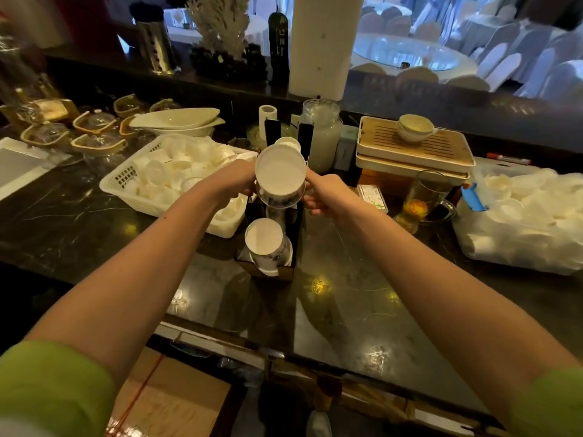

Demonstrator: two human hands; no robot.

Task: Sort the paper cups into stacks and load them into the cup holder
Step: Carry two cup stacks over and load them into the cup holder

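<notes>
A stack of white paper cups (280,175), bottom end toward me, is held between both hands over the black cup holder (271,266). My left hand (235,184) grips its left side and my right hand (321,193) grips its right side. A second stack of cups (267,244) stands tilted in the holder's near slot. Another cup (288,142) shows at the holder's far end, between its two black posts. The fingers of both hands are partly hidden behind the held stack.
A white slotted basket (126,181) of loose cups sits left of the holder. At the right is a clear plastic bag of cups (530,222). A glass mug of tea (422,200), stacked wooden tea trays (413,146), a frosted jar (325,134) and glass teapots (94,124) crowd the dark marble counter (347,294).
</notes>
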